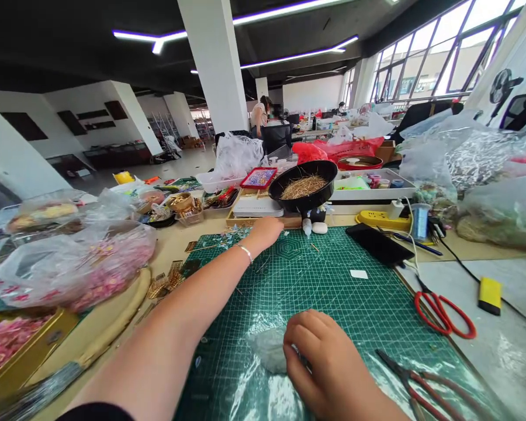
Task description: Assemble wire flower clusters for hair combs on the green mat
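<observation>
My left hand [266,231] reaches to the far edge of the green cutting mat [315,286], beside the front of a shallow wooden tray [291,223]. Its fingers look bent and closed, and what they hold, if anything, is hidden. Small pale blue pieces [228,234] lie scattered to its left. Nearer to me, my right hand [318,351] hovers low over the mat with fingers curled together. Whatever is in that grip does not show. Right beside it, a greyish translucent lump [267,349], perhaps clear plastic, lies on the mat.
A black pan [304,187] of straw-like gold pieces stands behind the mat. Red-handled scissors [445,316], pliers [421,380] and a black phone [379,244] lie to the right. Bags of pink flowers [79,263] crowd the left. A person [260,114] stands farther back.
</observation>
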A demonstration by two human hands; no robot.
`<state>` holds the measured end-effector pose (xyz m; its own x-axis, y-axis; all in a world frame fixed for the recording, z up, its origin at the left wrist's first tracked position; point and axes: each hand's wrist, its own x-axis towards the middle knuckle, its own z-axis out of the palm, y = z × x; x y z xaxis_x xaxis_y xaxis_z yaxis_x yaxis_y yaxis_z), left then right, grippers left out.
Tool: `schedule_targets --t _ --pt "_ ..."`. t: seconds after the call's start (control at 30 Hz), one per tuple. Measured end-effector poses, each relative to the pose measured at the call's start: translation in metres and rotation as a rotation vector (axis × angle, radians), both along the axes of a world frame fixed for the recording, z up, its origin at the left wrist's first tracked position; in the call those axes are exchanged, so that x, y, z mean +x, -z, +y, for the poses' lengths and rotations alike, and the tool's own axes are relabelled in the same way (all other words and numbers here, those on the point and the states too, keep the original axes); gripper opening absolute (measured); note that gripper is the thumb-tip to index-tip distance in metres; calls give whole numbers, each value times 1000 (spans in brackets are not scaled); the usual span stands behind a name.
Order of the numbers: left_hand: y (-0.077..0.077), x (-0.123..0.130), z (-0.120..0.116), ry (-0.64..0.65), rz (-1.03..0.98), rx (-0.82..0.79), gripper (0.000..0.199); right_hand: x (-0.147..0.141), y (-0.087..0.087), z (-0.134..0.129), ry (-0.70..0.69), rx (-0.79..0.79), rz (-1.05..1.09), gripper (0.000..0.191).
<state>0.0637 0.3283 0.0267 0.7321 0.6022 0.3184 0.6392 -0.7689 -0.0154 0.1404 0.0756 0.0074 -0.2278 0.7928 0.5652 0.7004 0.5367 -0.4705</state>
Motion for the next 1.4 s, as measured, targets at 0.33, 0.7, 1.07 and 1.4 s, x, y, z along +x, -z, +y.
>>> schedule_targets --t 0.33,0.7,1.07,1.4 --pt "-74 -101 -163 379 150 97 18 -5 1 -9 99 35 5 16" --pt "-72 -109 -204 283 104 188 14 -1 2 -8 86 27 8 15" --pt "-50 -92 -202 326 230 81 18 -1 0 -11 95 -54 6 14" --pt "-54 -113 -208 114 -275 -223 16 6 -4 -9 -15 -198 123 21"
